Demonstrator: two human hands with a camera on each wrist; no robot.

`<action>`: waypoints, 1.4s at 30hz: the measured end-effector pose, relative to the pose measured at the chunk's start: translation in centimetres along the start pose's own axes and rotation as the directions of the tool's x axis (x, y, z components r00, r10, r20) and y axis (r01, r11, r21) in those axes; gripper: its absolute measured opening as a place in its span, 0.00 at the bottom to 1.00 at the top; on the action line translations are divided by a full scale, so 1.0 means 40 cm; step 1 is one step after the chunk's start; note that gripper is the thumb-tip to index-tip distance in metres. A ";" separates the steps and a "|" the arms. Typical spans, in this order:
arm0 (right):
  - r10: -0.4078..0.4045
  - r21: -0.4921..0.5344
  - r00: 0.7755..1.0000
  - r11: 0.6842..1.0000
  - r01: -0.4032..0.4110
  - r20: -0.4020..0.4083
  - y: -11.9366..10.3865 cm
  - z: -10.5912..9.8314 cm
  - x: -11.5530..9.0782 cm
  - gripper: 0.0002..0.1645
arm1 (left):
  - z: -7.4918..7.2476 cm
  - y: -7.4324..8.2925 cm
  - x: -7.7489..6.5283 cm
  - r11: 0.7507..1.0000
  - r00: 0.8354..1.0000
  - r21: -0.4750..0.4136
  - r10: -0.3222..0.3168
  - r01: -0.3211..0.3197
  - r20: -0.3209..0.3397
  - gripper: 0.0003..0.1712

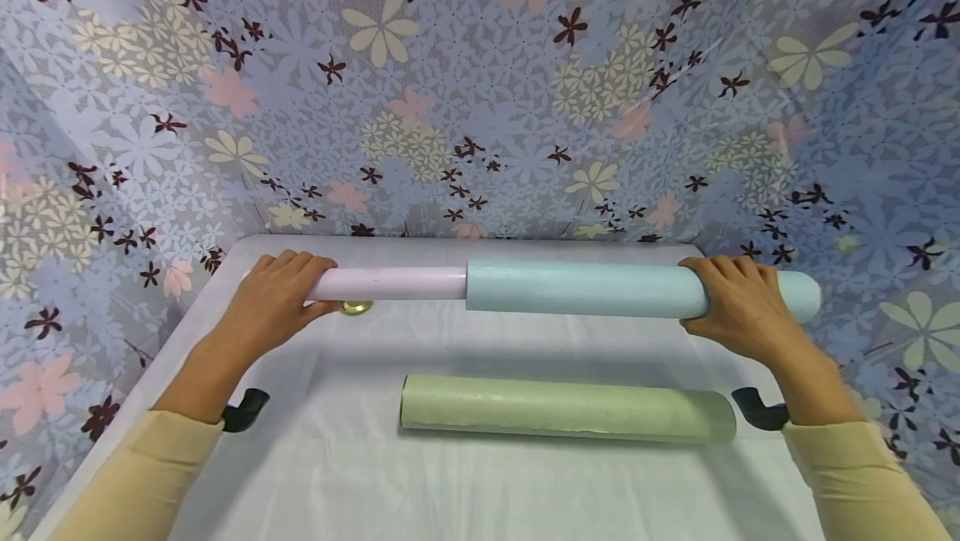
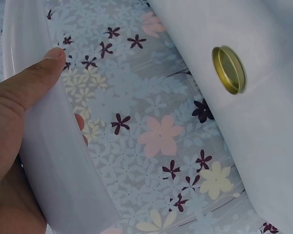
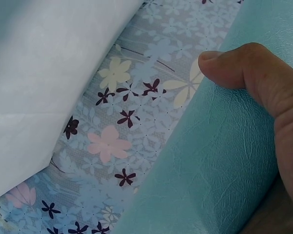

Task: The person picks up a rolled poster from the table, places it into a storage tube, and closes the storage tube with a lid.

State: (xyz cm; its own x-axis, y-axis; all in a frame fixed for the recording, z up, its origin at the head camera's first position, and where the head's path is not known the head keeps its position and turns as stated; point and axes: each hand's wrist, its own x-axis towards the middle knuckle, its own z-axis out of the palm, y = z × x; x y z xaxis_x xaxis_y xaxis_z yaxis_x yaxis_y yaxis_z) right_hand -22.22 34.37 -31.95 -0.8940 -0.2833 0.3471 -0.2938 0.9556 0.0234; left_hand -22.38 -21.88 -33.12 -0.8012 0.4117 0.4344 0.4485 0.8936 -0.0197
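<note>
My left hand (image 1: 273, 303) grips the left end of a slim lilac tube (image 1: 397, 283), its thumb on the near side. The tube's right end disappears inside a wider light blue tube (image 1: 577, 288). Around that blue tube, near its right end, my right hand (image 1: 738, 308) is wrapped. Both tubes are level and in line, raised over the far part of the white table. In the right wrist view the thumb presses the wrinkled blue surface (image 3: 219, 141). The left wrist view has the thumb over the lilac tube (image 2: 63, 161), with fingertips showing past its far side.
A pale green tube (image 1: 562, 410) lies crosswise on the white-covered table (image 1: 450, 491), nearer me. A small round gold lid (image 1: 356, 307) sits beneath the lilac tube. Flowered cloth (image 1: 480, 107) rises behind the table and along both sides.
</note>
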 end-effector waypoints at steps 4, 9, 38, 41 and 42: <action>-0.012 0.001 1.000 1.000 0.012 -0.013 -0.006 0.002 0.002 0.49 | 0.005 0.006 0.003 1.000 1.000 -0.001 0.017 -0.017 -0.020 0.31; -0.022 -0.002 0.999 1.000 0.022 -0.024 -0.014 0.005 0.006 0.49 | 0.010 0.011 0.007 1.000 0.998 0.001 0.030 -0.030 -0.046 0.31; -0.031 0.013 0.999 0.999 0.032 -0.042 -0.053 0.011 0.018 0.47 | 0.030 0.069 0.040 0.998 0.996 -0.011 0.067 -0.068 -0.054 0.31; -0.028 0.013 0.999 0.999 0.029 -0.039 -0.058 0.011 0.019 0.46 | 0.032 0.077 0.045 0.997 0.996 -0.014 0.070 -0.071 -0.053 0.31; -0.027 0.013 0.999 1.000 0.028 -0.039 -0.060 0.011 0.020 0.46 | 0.032 0.080 0.047 0.997 0.996 -0.015 0.072 -0.072 -0.053 0.31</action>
State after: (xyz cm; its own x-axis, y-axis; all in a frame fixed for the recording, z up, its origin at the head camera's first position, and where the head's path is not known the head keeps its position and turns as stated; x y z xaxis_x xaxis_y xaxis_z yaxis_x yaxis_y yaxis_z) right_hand -22.38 31.81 -32.13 -0.8718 -0.3059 0.3825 -0.3230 0.9462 0.0205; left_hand -22.95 -18.03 -33.52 -0.7448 0.4644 0.4792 0.5112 0.8586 -0.0377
